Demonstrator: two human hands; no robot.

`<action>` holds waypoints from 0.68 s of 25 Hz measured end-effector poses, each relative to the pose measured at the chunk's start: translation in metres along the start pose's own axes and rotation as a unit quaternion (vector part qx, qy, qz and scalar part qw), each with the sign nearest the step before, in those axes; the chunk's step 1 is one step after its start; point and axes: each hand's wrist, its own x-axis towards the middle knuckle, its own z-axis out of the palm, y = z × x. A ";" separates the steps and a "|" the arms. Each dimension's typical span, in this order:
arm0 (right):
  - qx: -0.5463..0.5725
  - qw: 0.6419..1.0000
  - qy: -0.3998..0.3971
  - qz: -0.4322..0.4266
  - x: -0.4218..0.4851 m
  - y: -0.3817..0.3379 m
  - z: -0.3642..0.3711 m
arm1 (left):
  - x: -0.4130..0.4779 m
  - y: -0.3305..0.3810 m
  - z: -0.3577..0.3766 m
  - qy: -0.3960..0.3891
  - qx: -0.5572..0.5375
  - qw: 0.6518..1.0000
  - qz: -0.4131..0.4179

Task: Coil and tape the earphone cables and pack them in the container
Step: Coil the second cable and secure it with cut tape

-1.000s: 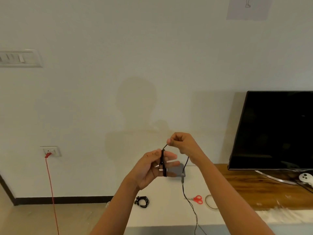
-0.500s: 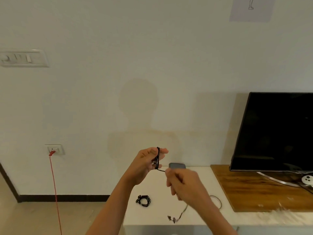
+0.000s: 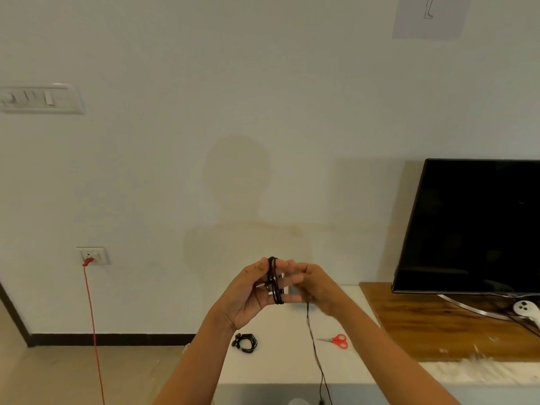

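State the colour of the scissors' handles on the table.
Red. The scissors show best in the head view, right of the hanging cable.

No text, brand, number or sign can be read here. The sheet (image 3: 429,16) on the wall (image 3: 263,83) carries only a faint line drawing, too small to show any writing. The switch panel (image 3: 41,98) is blurred.
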 end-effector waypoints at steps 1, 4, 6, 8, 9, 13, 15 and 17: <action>0.032 0.999 -0.002 0.013 -0.010 0.011 0.011 | 0.002 0.001 -0.001 0.015 -0.029 0.999 0.024; 0.012 1.000 -0.001 0.009 -0.048 0.028 0.038 | 0.011 0.006 -0.012 0.061 -0.024 0.996 0.067; -0.052 0.998 0.021 -0.013 -0.068 0.025 0.044 | 0.014 0.006 -0.022 0.094 0.053 0.992 0.061; -0.121 0.992 0.029 -0.036 -0.077 0.008 0.040 | 0.013 0.002 -0.029 0.108 0.148 0.982 0.045; -0.158 0.986 0.022 -0.045 -0.079 -0.003 0.038 | 0.011 0.000 -0.031 0.102 0.194 0.975 0.036; -0.276 0.957 0.029 -0.085 -0.072 -0.039 0.030 | 0.001 -0.002 -0.027 0.033 0.314 0.949 -0.014; -0.326 0.935 0.057 -0.127 -0.059 -0.052 0.023 | -0.005 -0.001 -0.025 0.022 0.341 0.939 -0.049; -0.376 0.909 0.073 -0.165 -0.040 -0.061 0.013 | -0.009 -0.003 -0.026 0.031 0.309 0.947 -0.078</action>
